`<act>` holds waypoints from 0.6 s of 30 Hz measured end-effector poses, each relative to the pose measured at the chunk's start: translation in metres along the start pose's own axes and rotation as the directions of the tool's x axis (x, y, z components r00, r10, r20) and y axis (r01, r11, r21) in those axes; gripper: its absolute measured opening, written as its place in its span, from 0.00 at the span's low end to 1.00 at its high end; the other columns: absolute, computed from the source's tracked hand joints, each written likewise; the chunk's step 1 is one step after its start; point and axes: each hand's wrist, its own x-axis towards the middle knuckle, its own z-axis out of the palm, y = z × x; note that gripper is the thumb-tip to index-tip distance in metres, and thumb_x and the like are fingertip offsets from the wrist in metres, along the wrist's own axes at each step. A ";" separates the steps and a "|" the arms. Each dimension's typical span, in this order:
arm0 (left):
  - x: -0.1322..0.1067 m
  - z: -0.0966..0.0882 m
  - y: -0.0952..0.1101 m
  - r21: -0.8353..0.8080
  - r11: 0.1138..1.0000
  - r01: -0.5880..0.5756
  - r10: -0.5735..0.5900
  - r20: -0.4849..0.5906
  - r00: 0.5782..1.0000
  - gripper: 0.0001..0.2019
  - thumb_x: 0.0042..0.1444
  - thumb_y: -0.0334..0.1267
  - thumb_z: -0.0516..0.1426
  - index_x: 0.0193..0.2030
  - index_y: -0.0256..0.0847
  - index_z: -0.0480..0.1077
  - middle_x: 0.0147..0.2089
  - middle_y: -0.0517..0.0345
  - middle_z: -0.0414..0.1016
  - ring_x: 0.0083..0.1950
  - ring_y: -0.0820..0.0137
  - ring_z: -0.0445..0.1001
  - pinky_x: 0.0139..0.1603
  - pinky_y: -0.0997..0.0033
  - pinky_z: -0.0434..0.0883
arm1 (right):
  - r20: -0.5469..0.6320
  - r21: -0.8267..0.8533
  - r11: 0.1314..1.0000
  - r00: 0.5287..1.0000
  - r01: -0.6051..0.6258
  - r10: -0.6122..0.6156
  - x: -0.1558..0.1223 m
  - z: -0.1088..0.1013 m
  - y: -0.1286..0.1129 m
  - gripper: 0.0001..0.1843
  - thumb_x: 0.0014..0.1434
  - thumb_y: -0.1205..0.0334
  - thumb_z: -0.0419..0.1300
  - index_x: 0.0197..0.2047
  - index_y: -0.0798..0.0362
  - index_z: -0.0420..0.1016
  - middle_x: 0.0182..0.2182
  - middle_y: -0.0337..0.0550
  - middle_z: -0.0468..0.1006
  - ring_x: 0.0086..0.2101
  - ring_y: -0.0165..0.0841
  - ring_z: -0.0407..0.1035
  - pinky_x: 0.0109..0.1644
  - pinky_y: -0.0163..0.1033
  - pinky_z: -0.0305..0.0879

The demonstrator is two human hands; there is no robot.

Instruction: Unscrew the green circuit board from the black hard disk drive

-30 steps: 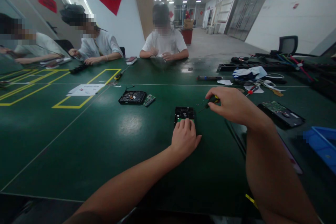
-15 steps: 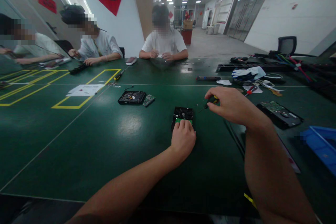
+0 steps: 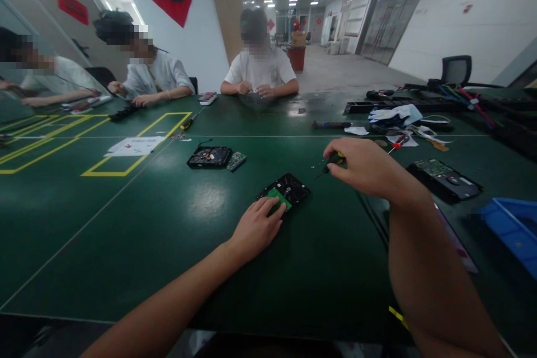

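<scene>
A black hard drive (image 3: 297, 189) with a green circuit board (image 3: 277, 197) lies at a slant on the table. My left hand (image 3: 258, 228) grips its near left end, fingers over the board; my thumb is hard to make out. To the right, my right hand (image 3: 356, 168) is closed around a black and yellow screwdriver (image 3: 334, 163), held above the table. Its thin shaft points down and left, apart from the drive. Tiny light bits, perhaps screws, lie on the table beside the screwdriver tip.
Further left lie another hard drive (image 3: 209, 157) and a loose circuit board (image 3: 237, 161). On the right are a third drive (image 3: 447, 180), a blue bin (image 3: 514, 229), gloves (image 3: 395, 116) and cables. Several people sit across the green table (image 3: 168, 257).
My left hand has turned the hard drive so it slants, its near end swung left, and the hand moved left with it. The right hand keeps the screwdriver almost still.
</scene>
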 end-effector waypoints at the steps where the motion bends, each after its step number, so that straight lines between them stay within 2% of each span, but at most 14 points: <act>1: -0.002 -0.002 -0.003 -0.002 1.000 -0.025 0.025 0.012 1.000 0.22 0.71 0.38 0.55 0.70 0.45 0.68 0.69 0.44 0.69 0.70 0.53 0.68 0.71 0.48 0.69 | 0.002 0.002 1.000 1.000 0.004 -0.004 0.000 0.001 -0.001 0.11 0.62 0.60 0.59 0.46 0.52 0.78 0.44 0.50 0.83 0.45 0.45 0.77 0.52 0.49 0.69; 4: -0.007 -0.008 -0.014 -0.018 0.995 -0.100 0.101 0.032 0.994 0.21 0.73 0.37 0.53 0.71 0.43 0.67 0.71 0.44 0.69 0.71 0.56 0.68 0.73 0.50 0.67 | 0.015 0.009 1.000 1.000 0.002 -0.002 0.002 0.003 -0.003 0.11 0.61 0.61 0.59 0.46 0.52 0.78 0.44 0.51 0.83 0.45 0.45 0.77 0.51 0.49 0.69; 7: -0.008 -0.010 -0.027 -0.056 0.981 -0.184 0.187 0.040 0.982 0.22 0.74 0.36 0.51 0.72 0.47 0.66 0.73 0.49 0.68 0.74 0.59 0.67 0.73 0.51 0.67 | 0.038 0.022 1.000 0.999 -0.005 0.004 0.004 0.006 -0.006 0.11 0.61 0.61 0.59 0.45 0.53 0.78 0.44 0.52 0.83 0.44 0.46 0.77 0.50 0.49 0.69; 12: -0.003 -0.005 -0.048 -0.147 0.937 -0.316 0.327 0.059 0.943 0.25 0.74 0.33 0.51 0.75 0.50 0.62 0.76 0.52 0.64 0.77 0.59 0.62 0.76 0.45 0.62 | 0.046 0.027 1.000 0.999 0.013 -0.014 0.005 0.010 -0.008 0.11 0.64 0.62 0.57 0.44 0.54 0.79 0.42 0.51 0.82 0.42 0.44 0.75 0.49 0.48 0.68; 18: 0.014 -0.007 -0.064 -0.259 0.898 -0.357 0.399 0.130 0.908 0.34 0.68 0.21 0.47 0.76 0.53 0.59 0.78 0.58 0.62 0.80 0.65 0.56 0.79 0.43 0.52 | 0.049 0.048 0.998 0.998 0.036 -0.038 0.007 0.012 -0.009 0.11 0.65 0.64 0.56 0.43 0.54 0.80 0.41 0.51 0.80 0.41 0.42 0.74 0.47 0.47 0.67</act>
